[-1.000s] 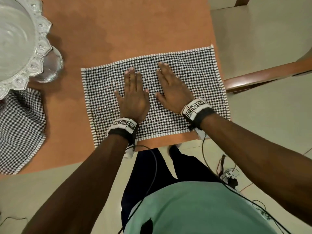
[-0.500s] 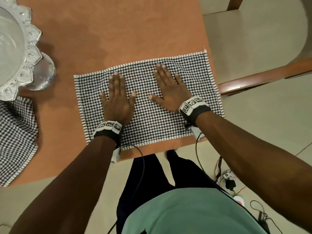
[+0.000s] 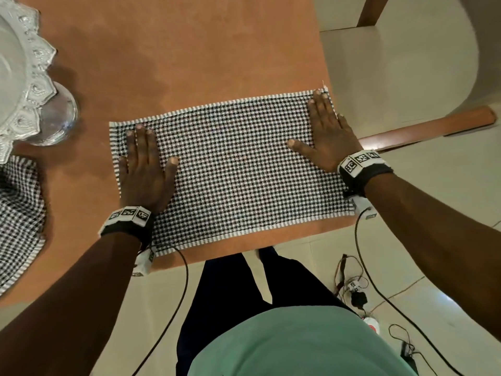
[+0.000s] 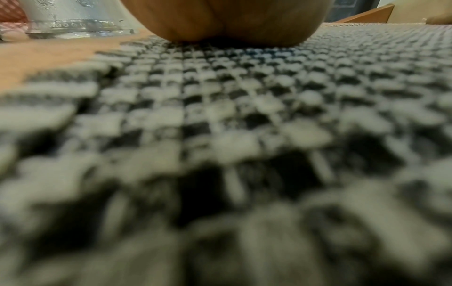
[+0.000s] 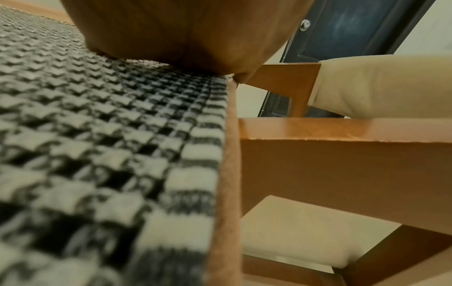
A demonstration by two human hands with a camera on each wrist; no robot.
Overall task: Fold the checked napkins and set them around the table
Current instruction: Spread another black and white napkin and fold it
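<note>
A checked napkin (image 3: 235,169) lies flat as a rectangle at the near right corner of the table (image 3: 176,50), its right edge along the table's right edge. The left hand (image 3: 145,175) rests palm down on the napkin's left end, fingers straight and close together, thumb out to the right. The right hand (image 3: 326,134) rests palm down on the right end, fingers straight and reaching the far right corner, thumb spread to the left. Neither hand grips anything. A second napkin (image 3: 19,221) lies at the near left, partly under a glass stand (image 3: 27,85). A chair (image 3: 393,77) stands just beside the table on the right. Cables (image 3: 355,286) lie on the floor.
</note>
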